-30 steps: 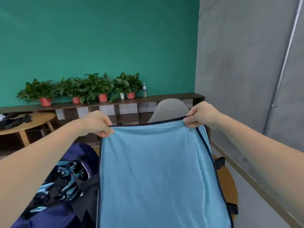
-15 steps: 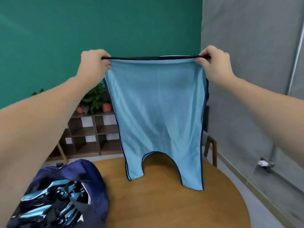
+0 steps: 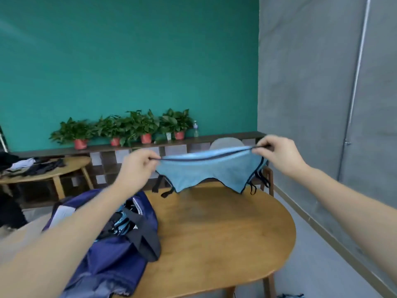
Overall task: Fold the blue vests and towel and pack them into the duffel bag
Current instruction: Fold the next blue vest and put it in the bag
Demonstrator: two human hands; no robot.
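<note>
In the middle of the frame a light blue vest (image 3: 209, 172) with dark trim is stretched out in the air above the far end of the wooden counter (image 3: 225, 233), clear of the wood. The left hand (image 3: 137, 166) pinches one end of its dark top edge between curled fingers and thumb, left of centre; the right hand (image 3: 277, 154) pinches the other end the same way, right of centre and a little higher in the frame, so the edge runs taut between them. The cloth hangs short below that edge, with black straps dangling at both lower corners. At the lower left of the frame a navy duffel bag (image 3: 111, 257) sits on the counter with its mouth open, blue and black cloth showing inside and a dark handle lying across its top. Along the green wall, a row of potted plants (image 3: 129, 127) stands on a long shelf (image 3: 214, 138).
</note>
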